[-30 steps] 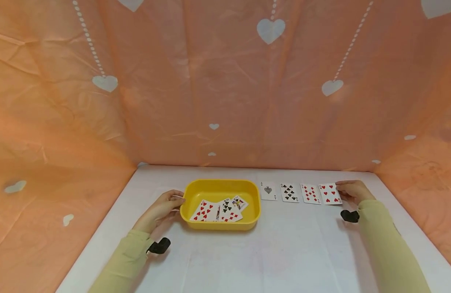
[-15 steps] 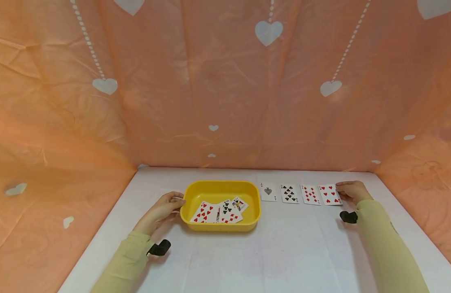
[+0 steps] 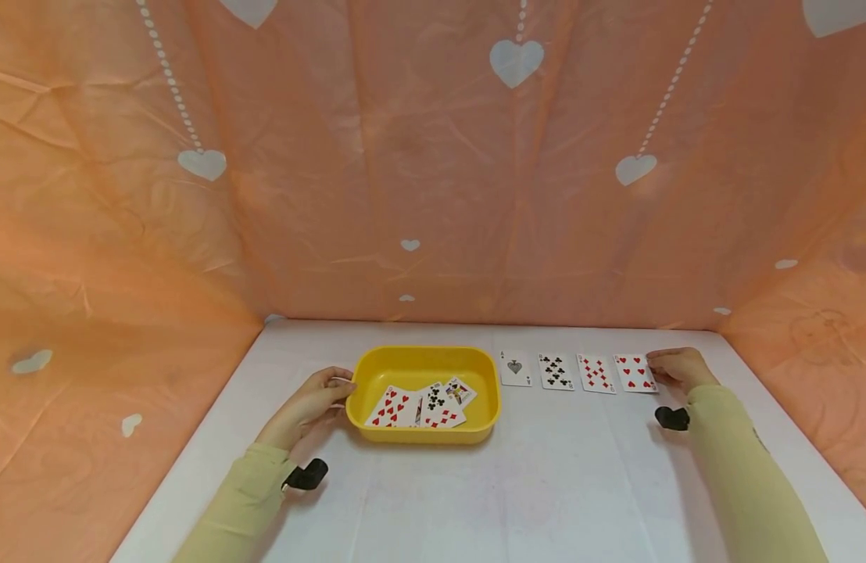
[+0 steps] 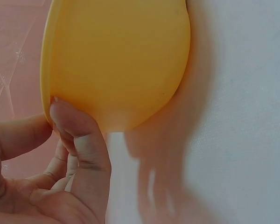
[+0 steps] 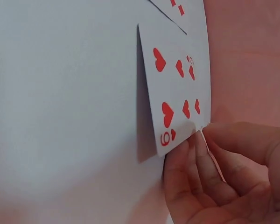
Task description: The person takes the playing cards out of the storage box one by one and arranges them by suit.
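Observation:
My left hand (image 3: 315, 400) pinches the left rim of a yellow plastic tray (image 3: 424, 435), thumb and fingers on either side of it in the left wrist view. Several playing cards, such as a hearts card (image 3: 393, 407), lie overlapping inside the tray. On the right, my right hand (image 3: 681, 367) pinches the outer edge of the six of hearts (image 5: 173, 88). Its near side tilts up off the white surface, casting a shadow beneath. To its left stand, in one row, a diamonds card (image 3: 597, 374), a clubs card (image 3: 556, 372) and the ace of spades (image 3: 516, 368).
The white table (image 3: 545, 477) runs back to an orange cloth wall (image 3: 433, 172) printed with pale hearts. Similar cloth closes in both sides. A black wrist camera mount (image 3: 305, 474) hangs under the left sleeve, another mount (image 3: 672, 417) under the right.
The six of hearts has shifted slightly right with my right hand, widening the gap to the diamonds card. My left hand and the tray hold still.

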### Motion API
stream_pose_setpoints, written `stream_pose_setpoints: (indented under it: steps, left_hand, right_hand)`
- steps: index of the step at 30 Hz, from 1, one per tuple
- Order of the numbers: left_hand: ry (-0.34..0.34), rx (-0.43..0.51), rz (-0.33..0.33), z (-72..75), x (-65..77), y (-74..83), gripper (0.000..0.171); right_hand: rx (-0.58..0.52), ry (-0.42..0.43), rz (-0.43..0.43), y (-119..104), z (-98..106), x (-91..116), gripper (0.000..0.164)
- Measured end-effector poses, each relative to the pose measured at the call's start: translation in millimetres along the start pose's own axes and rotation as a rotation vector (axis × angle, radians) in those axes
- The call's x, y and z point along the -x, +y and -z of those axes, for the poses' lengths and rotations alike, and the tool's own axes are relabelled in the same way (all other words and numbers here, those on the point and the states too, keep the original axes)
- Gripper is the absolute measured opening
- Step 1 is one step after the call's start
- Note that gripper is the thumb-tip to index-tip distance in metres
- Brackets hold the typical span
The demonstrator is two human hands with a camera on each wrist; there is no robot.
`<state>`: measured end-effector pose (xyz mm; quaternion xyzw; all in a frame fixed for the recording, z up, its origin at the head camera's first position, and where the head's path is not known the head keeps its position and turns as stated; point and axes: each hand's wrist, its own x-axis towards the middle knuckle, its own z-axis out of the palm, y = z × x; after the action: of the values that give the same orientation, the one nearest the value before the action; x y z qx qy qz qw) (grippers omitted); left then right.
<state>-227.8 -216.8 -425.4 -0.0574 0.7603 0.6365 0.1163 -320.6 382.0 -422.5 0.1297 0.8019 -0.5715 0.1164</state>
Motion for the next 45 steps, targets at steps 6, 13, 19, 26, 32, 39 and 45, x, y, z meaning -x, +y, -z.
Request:
stream_pose_setpoints:
  steps: [6, 13, 19, 26, 32, 39, 45]
  left_hand:
    - [0.014, 0.013, 0.016, -1.2, 0.7, 0.2, 0.032]
    - [0.015, 0.011, 0.011, -1.8, -0.3, -0.3, 0.031]
    - [0.027, 0.001, 0.026, -1.9, -0.6, -0.3, 0.031]
    - [0.052, -0.008, 0.044, -1.6, -1.5, 0.4, 0.032]
    - [0.052, -0.025, 0.036, -2.5, -2.7, 1.8, 0.035]
    - [0.034, 0.003, 0.010, -1.2, -4.2, 0.1, 0.035]
    - [0.039, -0.001, 0.033, -1.5, -4.2, 0.9, 0.036]
  right_hand:
    - [0.008, -0.013, -0.004, -2.4, -0.4, 1.7, 0.045]
    - [0.022, 0.014, 0.020, -3.6, -1.9, 4.6, 0.044]
    - [0.099, 0.028, 0.132, -17.6, -9.5, 10.4, 0.047]
    - [0.141, -0.105, 0.283, -55.2, -33.4, 17.0, 0.051]
    - [0.112, -0.195, 0.367, -90.3, -70.0, 24.7, 0.049]
    - [0.084, -0.335, 0.438, -127.6, -127.5, 31.6, 0.044]
    - [0.112, -0.462, 0.475, -150.5, -181.9, 37.6, 0.040]
